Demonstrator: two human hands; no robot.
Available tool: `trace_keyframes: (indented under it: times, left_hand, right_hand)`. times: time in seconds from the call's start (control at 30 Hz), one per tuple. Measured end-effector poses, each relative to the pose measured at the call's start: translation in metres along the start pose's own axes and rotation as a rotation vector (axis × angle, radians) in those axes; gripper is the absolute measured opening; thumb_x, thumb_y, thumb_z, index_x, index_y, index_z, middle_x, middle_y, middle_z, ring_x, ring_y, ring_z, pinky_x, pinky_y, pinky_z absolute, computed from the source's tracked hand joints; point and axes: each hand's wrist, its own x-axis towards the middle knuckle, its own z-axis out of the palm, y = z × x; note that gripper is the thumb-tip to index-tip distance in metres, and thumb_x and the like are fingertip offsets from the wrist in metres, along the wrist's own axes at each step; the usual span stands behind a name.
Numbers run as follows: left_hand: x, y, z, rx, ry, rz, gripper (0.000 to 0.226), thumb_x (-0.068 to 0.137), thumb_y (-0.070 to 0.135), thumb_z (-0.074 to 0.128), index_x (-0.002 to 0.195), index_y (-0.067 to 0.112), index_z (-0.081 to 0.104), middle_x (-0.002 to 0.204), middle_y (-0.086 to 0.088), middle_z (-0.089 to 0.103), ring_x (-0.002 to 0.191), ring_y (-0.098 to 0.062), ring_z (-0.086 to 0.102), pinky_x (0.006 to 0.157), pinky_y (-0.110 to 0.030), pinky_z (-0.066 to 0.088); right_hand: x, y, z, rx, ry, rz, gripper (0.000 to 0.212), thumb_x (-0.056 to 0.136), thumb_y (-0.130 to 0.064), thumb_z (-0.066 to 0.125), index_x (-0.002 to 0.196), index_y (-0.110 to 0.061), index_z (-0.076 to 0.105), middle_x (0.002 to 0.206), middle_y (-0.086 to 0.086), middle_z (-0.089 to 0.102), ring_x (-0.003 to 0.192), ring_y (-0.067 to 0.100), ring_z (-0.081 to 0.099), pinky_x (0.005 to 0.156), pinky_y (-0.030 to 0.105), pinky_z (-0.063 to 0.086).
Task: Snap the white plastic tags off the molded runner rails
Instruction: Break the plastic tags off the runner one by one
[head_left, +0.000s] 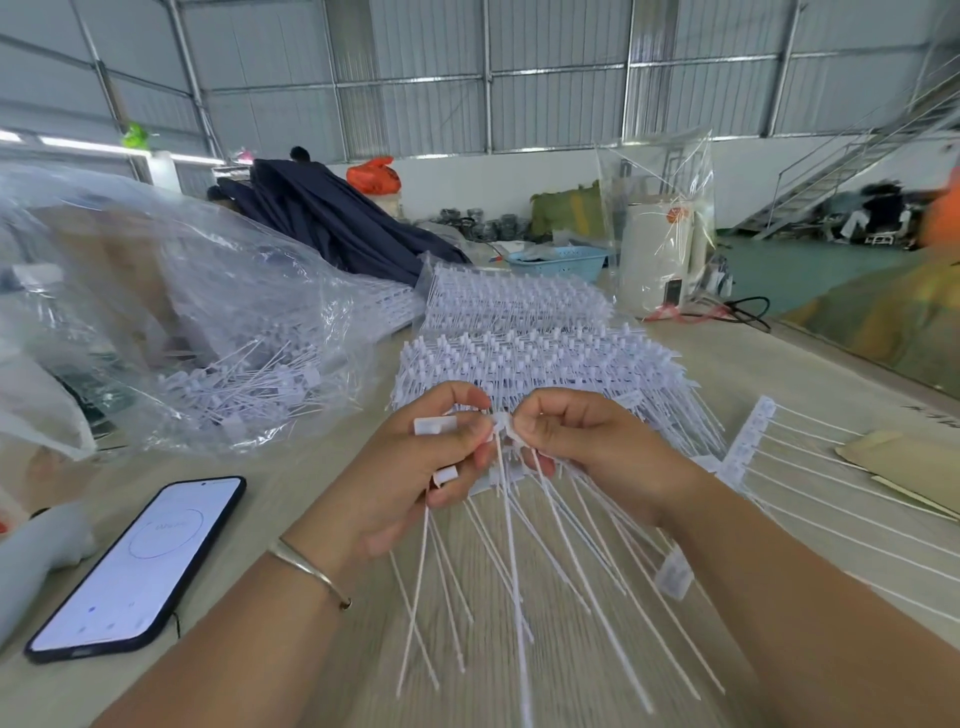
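White tags (435, 425) fill our left hand (415, 467); our right hand (566, 441) pinches the rail (501, 422) close beside, ready to snap.

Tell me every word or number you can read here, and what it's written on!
None can be read.
Black-cased smartphone on the table: grey writing inside a circle on its lit screen, too blurred.
Small white plastic tag among the loose strands: faint print, too small.
Wooden tabletop's right edge: dark marks, blurred and cut off.

Both forearms bare, no sleeves; thin silver bangle (310, 570) on left wrist; right wrist unadorned.
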Motion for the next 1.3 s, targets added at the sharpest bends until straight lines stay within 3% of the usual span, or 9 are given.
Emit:
trace_keyframes:
  times: [0.3,0.47,0.53,0.67,0.83,0.93,1.03,1.13,1.3]
  left_hand:
    - [0.001,-0.007,0.001,-0.120,-0.017,-0.002,0.014,0.088,0.011,0.059,0.102,0.013,0.058,0.062,-0.004,0.057,0.031,-0.006,0.030,0.039,-0.014,0.031]
    - [-0.001,0.000,0.000,0.195,0.069,-0.014,0.016,0.091,0.012,0.059,0.107,0.016,0.060,0.063,-0.006,0.058,0.036,-0.011,0.031,0.039,-0.017,0.028]
    - [-0.001,0.000,0.001,0.416,0.131,-0.017,0.018,0.093,0.010,0.059,0.107,0.021,0.059,0.062,-0.004,0.061,0.040,-0.011,0.036,0.039,-0.017,0.029]
    - [0.003,-0.008,0.008,0.835,0.274,0.056,0.025,0.089,0.011,0.061,0.101,0.032,0.054,0.064,-0.001,0.067,0.046,-0.003,0.048,0.047,-0.018,0.038]
    - [0.005,-0.010,0.016,0.944,0.385,0.101,0.032,0.081,0.006,0.063,0.102,0.028,0.053,0.071,-0.005,0.067,0.061,-0.011,0.057,0.057,-0.027,0.044]
    - [0.004,-0.011,0.025,1.005,0.450,0.144,0.038,0.078,0.002,0.060,0.109,0.023,0.053,0.064,0.000,0.062,0.066,-0.016,0.059,0.060,-0.033,0.044]
    - [0.002,-0.011,0.025,1.037,0.431,0.158,0.050,0.076,-0.003,0.054,0.121,0.017,0.049,0.058,0.007,0.054,0.061,-0.014,0.055,0.053,-0.026,0.036]
    - [0.000,-0.009,0.023,1.065,0.354,0.156,0.056,0.075,-0.004,0.053,0.126,0.016,0.044,0.052,0.008,0.047,0.052,-0.007,0.048,0.046,-0.021,0.029]
    - [-0.001,-0.008,0.016,1.019,0.286,0.144,0.053,0.076,-0.004,0.053,0.122,0.022,0.042,0.065,-0.005,0.064,0.060,-0.015,0.059,0.057,-0.033,0.045]
  right_hand:
    - [0.002,0.000,0.008,0.029,-0.020,-0.028,0.024,0.088,-0.040,0.055,0.071,-0.027,0.067,0.063,0.007,0.042,0.059,0.007,0.041,0.068,0.006,0.039]
    - [0.001,-0.001,0.004,-0.078,0.032,0.015,0.017,0.086,-0.035,0.064,0.075,-0.023,0.071,0.063,0.003,0.050,0.057,0.008,0.043,0.062,0.013,0.038]
    - [0.003,0.002,0.005,-0.220,0.131,0.007,0.017,0.086,-0.025,0.070,0.071,-0.017,0.067,0.056,-0.009,0.053,0.052,0.003,0.044,0.057,0.014,0.037]
    - [0.007,0.004,0.016,-0.608,0.278,-0.056,0.021,0.086,-0.024,0.069,0.066,-0.022,0.062,0.061,-0.001,0.058,0.059,0.015,0.052,0.062,0.030,0.040]
    - [0.004,-0.004,0.028,-1.081,0.375,-0.255,0.017,0.084,-0.022,0.060,0.069,-0.013,0.065,0.055,0.000,0.051,0.063,0.023,0.051,0.076,0.035,0.037]
    - [0.003,-0.007,0.046,-1.278,0.426,-0.281,0.012,0.071,-0.015,0.062,0.060,-0.014,0.060,0.052,0.003,0.057,0.059,0.026,0.055,0.072,0.036,0.041]
    - [0.003,-0.006,0.059,-1.299,0.434,-0.312,0.003,0.053,-0.010,0.060,0.056,-0.010,0.060,0.048,0.005,0.056,0.053,0.026,0.055,0.063,0.032,0.044]
    - [0.003,0.000,0.061,-1.268,0.411,-0.335,0.007,0.049,-0.007,0.055,0.054,-0.009,0.059,0.048,0.005,0.055,0.055,0.027,0.055,0.061,0.032,0.045]
    - [0.004,0.003,0.054,-1.037,0.375,-0.323,0.016,0.068,-0.008,0.048,0.056,-0.018,0.046,0.051,0.005,0.052,0.056,0.023,0.041,0.068,0.037,0.040]
